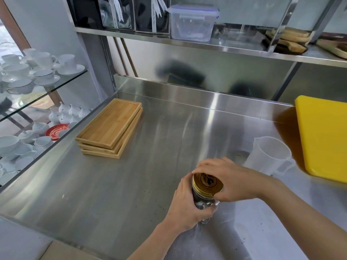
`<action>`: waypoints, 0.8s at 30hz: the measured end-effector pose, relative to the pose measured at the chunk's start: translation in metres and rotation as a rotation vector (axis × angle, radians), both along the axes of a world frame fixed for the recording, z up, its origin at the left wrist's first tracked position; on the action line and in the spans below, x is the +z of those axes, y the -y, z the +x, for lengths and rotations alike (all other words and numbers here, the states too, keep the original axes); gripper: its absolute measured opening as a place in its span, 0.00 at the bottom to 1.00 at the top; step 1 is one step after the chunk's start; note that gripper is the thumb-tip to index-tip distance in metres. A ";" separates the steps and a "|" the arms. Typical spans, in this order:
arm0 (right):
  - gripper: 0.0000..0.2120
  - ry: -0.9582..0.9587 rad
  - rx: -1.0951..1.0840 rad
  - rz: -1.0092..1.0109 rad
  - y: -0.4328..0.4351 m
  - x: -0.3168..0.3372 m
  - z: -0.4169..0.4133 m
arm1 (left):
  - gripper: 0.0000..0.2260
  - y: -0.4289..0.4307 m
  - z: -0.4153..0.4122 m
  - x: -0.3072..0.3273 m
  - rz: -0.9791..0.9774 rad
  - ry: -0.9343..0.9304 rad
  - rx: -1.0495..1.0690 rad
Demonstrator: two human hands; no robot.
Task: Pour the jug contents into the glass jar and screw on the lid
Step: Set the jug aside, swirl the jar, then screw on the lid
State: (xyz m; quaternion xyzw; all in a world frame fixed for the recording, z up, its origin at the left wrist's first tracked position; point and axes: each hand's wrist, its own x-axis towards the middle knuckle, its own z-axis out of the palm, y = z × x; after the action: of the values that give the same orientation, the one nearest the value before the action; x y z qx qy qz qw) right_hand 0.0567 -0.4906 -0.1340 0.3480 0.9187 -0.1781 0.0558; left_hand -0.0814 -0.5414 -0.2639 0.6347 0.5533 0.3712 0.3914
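Observation:
A glass jar (201, 200) with dark contents stands on the steel counter (131, 184), near its front. My left hand (187, 205) wraps around the jar's body from the left. A gold lid (207, 182) with a dark printed mark sits on the jar's mouth, and my right hand (231, 179) grips its rim from the right and behind. The translucent white plastic jug (268, 154) stands upright on the counter behind and to the right of the jar, apart from both hands; it looks empty.
A stack of three bamboo trays (110, 128) lies at the left back of the counter. A yellow cutting board (323, 136) leans at the right edge beside the jug. Glass shelves of white cups (37, 72) stand left. A steel shelf (187, 42) overhangs the back. Dark specks dot the counter.

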 end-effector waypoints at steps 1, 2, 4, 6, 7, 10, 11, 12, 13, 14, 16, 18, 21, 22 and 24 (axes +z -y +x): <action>0.30 -0.003 -0.007 -0.002 -0.001 -0.001 -0.001 | 0.36 0.000 0.000 0.000 -0.005 0.003 -0.002; 0.30 0.000 -0.023 0.008 -0.001 -0.002 -0.001 | 0.36 0.000 0.000 -0.001 -0.009 0.009 -0.001; 0.31 0.032 -0.064 0.062 -0.002 -0.005 -0.002 | 0.36 0.001 0.000 -0.001 -0.014 0.018 0.007; 0.32 0.079 -0.097 0.121 -0.001 -0.008 -0.003 | 0.35 0.001 0.000 0.000 -0.016 0.023 0.014; 0.33 0.092 -0.111 0.142 0.000 -0.010 -0.003 | 0.35 0.001 0.000 0.000 -0.018 0.026 0.015; 0.34 0.099 -0.135 0.216 0.002 -0.012 -0.008 | 0.34 0.002 -0.001 0.000 -0.022 0.025 0.010; 0.34 0.102 -0.133 0.230 0.002 -0.012 -0.008 | 0.34 0.003 -0.001 0.001 -0.019 0.024 0.012; 0.36 0.097 -0.125 0.221 0.003 -0.011 -0.008 | 0.34 0.003 -0.001 0.001 -0.011 0.023 0.016; 0.37 0.085 -0.109 0.181 0.003 -0.009 -0.007 | 0.33 0.003 -0.001 0.001 0.000 0.023 0.019; 0.37 0.068 -0.082 0.118 0.003 -0.007 -0.006 | 0.33 0.003 0.000 0.001 0.009 0.021 0.017; 0.35 0.048 -0.017 0.003 0.004 0.000 -0.004 | 0.32 0.002 0.000 0.001 0.014 0.012 0.009; 0.33 0.057 0.026 -0.033 0.004 0.004 -0.004 | 0.32 0.001 0.000 0.001 0.015 0.013 0.008; 0.31 0.045 0.012 -0.036 0.002 0.006 -0.004 | 0.34 0.002 0.000 0.002 0.015 0.032 0.012; 0.30 0.044 -0.006 -0.024 0.002 0.006 -0.004 | 0.34 0.002 0.000 0.003 0.014 0.037 0.014; 0.29 0.081 -0.059 0.030 0.003 0.005 -0.005 | 0.34 0.003 0.000 0.004 0.010 0.045 0.016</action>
State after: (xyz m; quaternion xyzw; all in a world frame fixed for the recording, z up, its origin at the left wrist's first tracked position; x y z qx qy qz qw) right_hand 0.0513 -0.4935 -0.1291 0.3827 0.9076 -0.1519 0.0823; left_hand -0.0814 -0.5440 -0.2598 0.6236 0.5476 0.3914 0.3974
